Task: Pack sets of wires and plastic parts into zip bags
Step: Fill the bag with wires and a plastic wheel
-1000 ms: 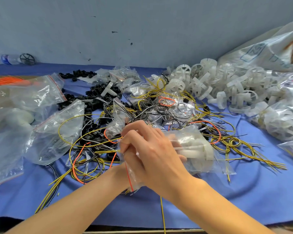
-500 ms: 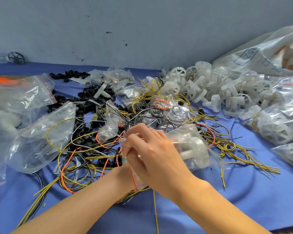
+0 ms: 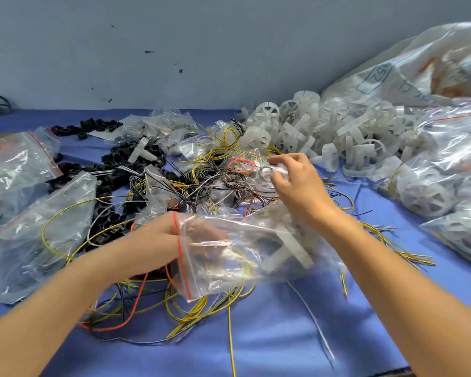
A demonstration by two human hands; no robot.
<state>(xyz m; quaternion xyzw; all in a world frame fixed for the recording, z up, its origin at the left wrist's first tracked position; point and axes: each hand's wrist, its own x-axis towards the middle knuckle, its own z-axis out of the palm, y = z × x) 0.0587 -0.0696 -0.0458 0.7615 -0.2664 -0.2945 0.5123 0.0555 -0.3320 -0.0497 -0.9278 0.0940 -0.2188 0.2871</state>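
**Head view: packing bench covered with a blue cloth (image 3: 283,338).**

**Centre.** A clear zip bag (image 3: 256,273) with a red strip at its mouth lies on its side, mouth toward the left of the frame. It holds a white plastic part (image 3: 286,247) and a loop of yellow wire (image 3: 246,263). Blur hides finer detail. The left hand (image 3: 152,240) grips this bag at the mouth, and its fingers show dimly through the plastic.

**Centre right.** The right hand (image 3: 297,186) is apart from the left, above and to the right of the zip bag. Its fingers are loosely curled over the wire pile (image 3: 207,183), a tangle of yellow, black, white and orange leads. Whether it grips anything cannot be told. Just beside its fingertips lies a small clear bag (image 3: 259,175) containing an orange wire coil (image 3: 241,165).

**Left.** There are two large clear bags, the nearer bag (image 3: 38,235) and the farther bag (image 3: 19,161), the latter with a red strip. The contents of both are unclear.

**Upper centre.** A cluster of small bags (image 3: 169,126), their contents too small to tell.

**Right edge.** Filled bags (image 3: 446,170) with white wheels visible through the plastic.

**Upper right.** A large woven sack (image 3: 419,66), its contents hidden.

**Loose on the cloth.** A heap of white wheels (image 3: 324,131) lies right of centre, and black rings (image 3: 114,164) lie left of centre.
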